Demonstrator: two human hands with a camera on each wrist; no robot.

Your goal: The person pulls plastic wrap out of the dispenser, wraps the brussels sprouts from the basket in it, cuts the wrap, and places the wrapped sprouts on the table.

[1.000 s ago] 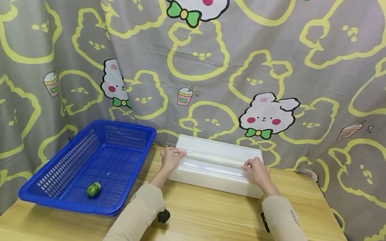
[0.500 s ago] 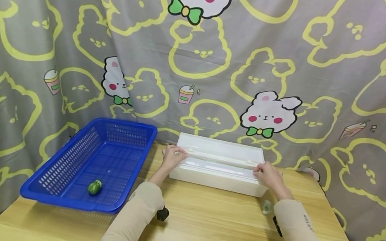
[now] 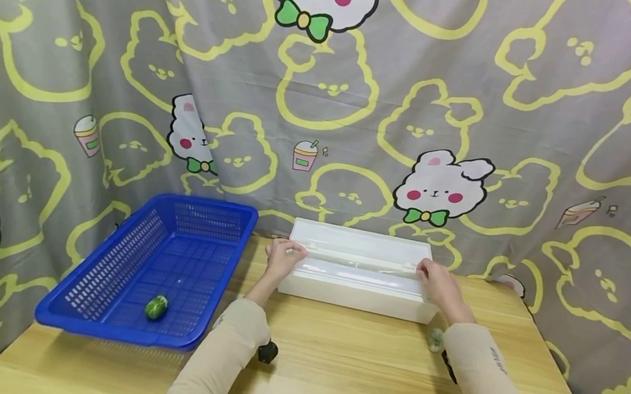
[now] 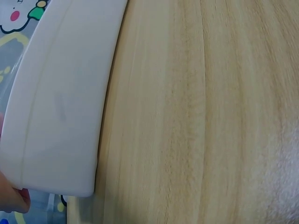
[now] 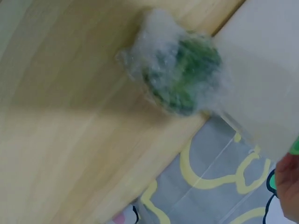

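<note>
A white cling film dispenser box (image 3: 359,298) lies lengthwise at the back of the table, its lid (image 3: 360,240) tilted up behind. My left hand (image 3: 282,259) is at its left end, thumb and fingers pinching the edge of clear cling film (image 3: 360,265). At the right end my right hand (image 3: 439,284) pinches the film's other corner. The film spans between both hands over the box. Just right of the box sits a green vegetable in film (image 5: 187,74), also visible beside the right sleeve. The wrist views show only bits of the fingers.
A blue plastic basket (image 3: 206,315) stands on the left of the wooden table (image 3: 341,371), holding one small green vegetable (image 3: 157,307). A grey patterned curtain (image 3: 349,116) hangs close behind the box and along both sides.
My right hand has moved right along the box to its end, bringing the film-wrapped vegetable into view beside it. My left hand has stayed at the left end.
</note>
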